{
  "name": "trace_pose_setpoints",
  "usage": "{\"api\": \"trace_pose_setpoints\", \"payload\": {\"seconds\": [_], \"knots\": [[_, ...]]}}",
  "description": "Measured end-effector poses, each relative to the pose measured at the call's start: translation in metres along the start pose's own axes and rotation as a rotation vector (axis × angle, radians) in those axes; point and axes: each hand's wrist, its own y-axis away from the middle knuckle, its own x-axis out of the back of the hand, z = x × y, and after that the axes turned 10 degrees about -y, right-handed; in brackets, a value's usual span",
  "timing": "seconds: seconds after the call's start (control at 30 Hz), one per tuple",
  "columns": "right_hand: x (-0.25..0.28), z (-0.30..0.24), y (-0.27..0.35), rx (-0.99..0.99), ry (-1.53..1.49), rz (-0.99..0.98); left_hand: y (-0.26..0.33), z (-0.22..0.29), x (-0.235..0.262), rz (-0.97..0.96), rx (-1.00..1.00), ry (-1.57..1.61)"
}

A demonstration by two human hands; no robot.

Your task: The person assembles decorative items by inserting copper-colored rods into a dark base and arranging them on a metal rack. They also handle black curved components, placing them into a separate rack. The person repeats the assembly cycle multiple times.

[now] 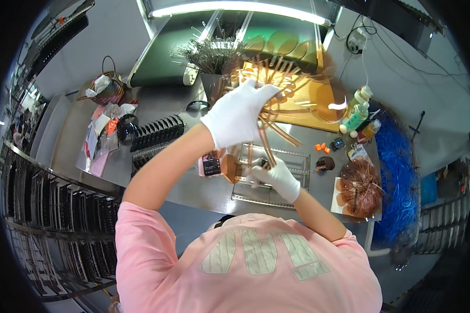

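Observation:
My left hand (237, 113), in a white glove, is closed round a fanned bundle of thin brown strips (279, 135). Rounded, see-through amber lens pieces spread from the bundle's far side, partly smeared by motion. Below it, my right hand (281, 180), also gloved in white, has its fingers drawn together, slightly blurred. At those fingertips is the stem of a brown lens (229, 168), which points to the left. Under both hands lies a metal rack (297, 169) with toothed rails on the table.
Black glasses-like parts (159, 131) stand in a row at left. A dark pot (212, 86) of thin wires stands behind. Bottles (356, 116), a brown lens bundle (359, 188) and orange bits (322, 148) are at right. Beyond the hands lies a yellow board (324, 104).

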Motion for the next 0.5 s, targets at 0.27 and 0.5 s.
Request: {"api": "trace_pose_setpoints", "payload": {"seconds": [0.27,0.5], "knots": [[0.000,0.023,-0.017,0.463,0.789,0.181,-0.013,0.011,-0.022,-0.238,0.026,-0.036],[0.021,0.021,-0.041,-0.078,-0.059,-0.231,-0.011,0.022,-0.034,-0.029,-0.018,0.223]]}}
